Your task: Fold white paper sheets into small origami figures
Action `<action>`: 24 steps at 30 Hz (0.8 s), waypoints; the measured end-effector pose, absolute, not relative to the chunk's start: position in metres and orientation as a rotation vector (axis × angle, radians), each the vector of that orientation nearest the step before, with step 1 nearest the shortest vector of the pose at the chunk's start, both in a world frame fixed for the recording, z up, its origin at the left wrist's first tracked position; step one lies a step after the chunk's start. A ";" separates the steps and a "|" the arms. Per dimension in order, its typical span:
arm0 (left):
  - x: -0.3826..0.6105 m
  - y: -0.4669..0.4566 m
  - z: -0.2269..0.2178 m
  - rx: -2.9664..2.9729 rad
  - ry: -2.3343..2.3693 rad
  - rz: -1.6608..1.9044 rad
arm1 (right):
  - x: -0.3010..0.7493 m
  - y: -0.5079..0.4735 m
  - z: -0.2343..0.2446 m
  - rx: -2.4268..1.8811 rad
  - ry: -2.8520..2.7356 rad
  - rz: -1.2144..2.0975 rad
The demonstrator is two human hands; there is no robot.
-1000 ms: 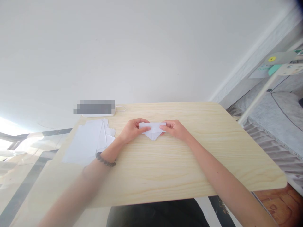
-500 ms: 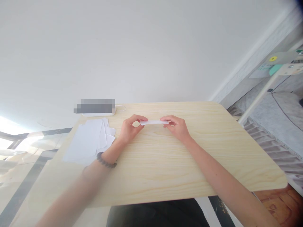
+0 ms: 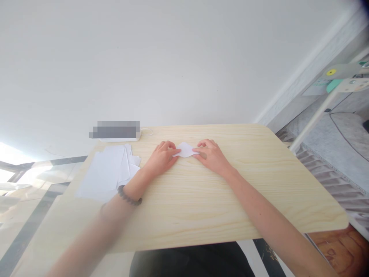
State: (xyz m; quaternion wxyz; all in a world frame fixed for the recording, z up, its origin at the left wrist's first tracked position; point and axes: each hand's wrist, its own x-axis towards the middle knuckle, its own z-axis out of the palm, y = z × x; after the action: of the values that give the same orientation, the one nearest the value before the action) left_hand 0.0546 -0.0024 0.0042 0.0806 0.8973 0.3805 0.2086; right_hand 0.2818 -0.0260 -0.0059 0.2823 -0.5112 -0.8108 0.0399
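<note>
A small folded piece of white paper (image 3: 185, 149) is held between my two hands over the middle of the table. It looks roughly diamond-shaped, with a point at the top and a rounded bulge below. My left hand (image 3: 163, 157) pinches its left end between thumb and fingers, and a dark beaded bracelet circles that wrist. At the right end, my right hand (image 3: 212, 156) grips the paper with thumb and index finger while its other fingers curl above. The fingertips cover both ends of the paper.
A stack of white paper sheets (image 3: 105, 169) lies on the left of the light wooden table (image 3: 196, 207). Behind it stands a white-based object (image 3: 119, 139), its upper part pixelated, with a thin cable. A wall rises along the far edge. A pale metal post stands at right.
The paper went from a narrow strip seen nearly edge-on to a wider, diamond-like shape facing up. My left hand has turned more palm-down, and both hands have shifted their fingers on the ends.
</note>
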 end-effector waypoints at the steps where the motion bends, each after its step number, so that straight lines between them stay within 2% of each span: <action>1: 0.055 -0.003 0.005 2.700 1.140 0.609 | 0.282 -0.026 -0.005 -1.377 -2.187 0.095; 13: 0.053 0.002 0.003 2.671 1.102 0.619 | 0.281 -0.027 -0.003 -1.286 -2.230 0.224; 24: 0.051 0.000 0.010 2.670 1.052 0.617 | 0.280 -0.027 0.000 -1.240 -2.282 0.163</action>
State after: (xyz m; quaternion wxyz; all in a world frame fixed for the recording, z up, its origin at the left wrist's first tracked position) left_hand 0.0514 0.0004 0.0095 0.1029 0.9047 0.3566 0.2092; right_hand 0.2797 -0.0274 0.0000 0.2664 -0.4593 -0.8452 0.0605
